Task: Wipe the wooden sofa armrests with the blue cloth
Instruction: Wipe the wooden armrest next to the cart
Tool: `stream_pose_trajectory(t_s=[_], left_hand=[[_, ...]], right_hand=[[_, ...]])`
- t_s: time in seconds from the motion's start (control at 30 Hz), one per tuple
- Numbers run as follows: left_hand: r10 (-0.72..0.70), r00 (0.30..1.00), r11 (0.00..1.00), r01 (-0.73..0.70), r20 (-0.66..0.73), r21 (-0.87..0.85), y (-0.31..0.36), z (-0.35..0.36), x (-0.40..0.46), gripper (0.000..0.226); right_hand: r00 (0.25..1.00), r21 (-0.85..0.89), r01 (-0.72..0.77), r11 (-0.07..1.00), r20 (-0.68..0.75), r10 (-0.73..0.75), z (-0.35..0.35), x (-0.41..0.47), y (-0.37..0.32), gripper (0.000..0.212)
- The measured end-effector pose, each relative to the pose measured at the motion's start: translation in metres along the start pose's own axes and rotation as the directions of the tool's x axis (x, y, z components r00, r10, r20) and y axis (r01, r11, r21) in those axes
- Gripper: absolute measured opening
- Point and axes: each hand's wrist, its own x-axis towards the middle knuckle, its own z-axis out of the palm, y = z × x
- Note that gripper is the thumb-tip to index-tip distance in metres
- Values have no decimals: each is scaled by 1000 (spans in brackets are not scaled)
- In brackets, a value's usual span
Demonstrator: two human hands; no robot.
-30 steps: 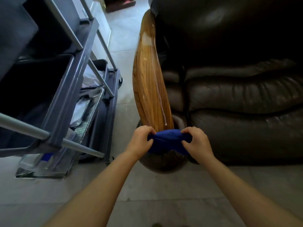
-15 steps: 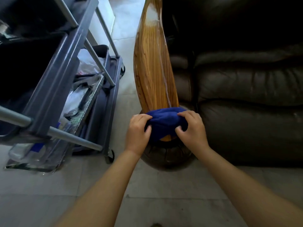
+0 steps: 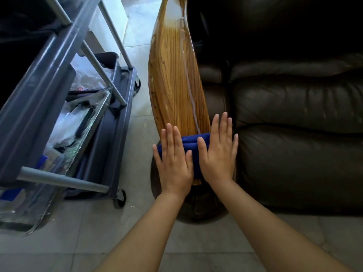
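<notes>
The glossy wooden armrest (image 3: 172, 75) runs away from me along the left side of a dark leather sofa (image 3: 294, 114). A thin wet streak runs down its length. The folded blue cloth (image 3: 193, 142) lies across the armrest's near end. My left hand (image 3: 174, 161) and my right hand (image 3: 218, 154) lie flat on the cloth side by side, fingers stretched out and pointing away from me. Most of the cloth is hidden under my palms.
A grey cleaning cart (image 3: 110, 134) stands close on the left, with clear plastic bags on its lower shelf and a caster wheel (image 3: 119, 199) near the armrest base. A narrow strip of tiled floor (image 3: 137, 55) separates cart and armrest.
My hands were gripping the bunched cloth at the armrest's tip. They have moved it up onto the top surface and flattened out over it.
</notes>
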Motion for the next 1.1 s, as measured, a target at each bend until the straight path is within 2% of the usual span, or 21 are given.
stream_pose_trajectory(t_s=[0.1,0.37,0.5,0.77,1.1], left_hand=[[-6,999,999,4,-47,-42,0,2,10,59],[-42,994,996,34,-104,-80,2,-3,45,57],[-23,996,1000,22,-88,-16,1,-8,73,57],[-48,998,998,49,-47,41,6,-24,135,57],[-59,997,998,59,-45,-12,7,-39,208,57]], right_hand=[[999,-15,-36,999,-36,36,9,12,-3,66],[997,-42,-4,999,-71,1,14,44,-13,64],[995,-43,-13,999,-97,9,16,67,-21,62],[998,-82,-22,996,-57,17,13,129,-45,62],[993,-47,60,997,-99,-64,13,202,-67,62]])
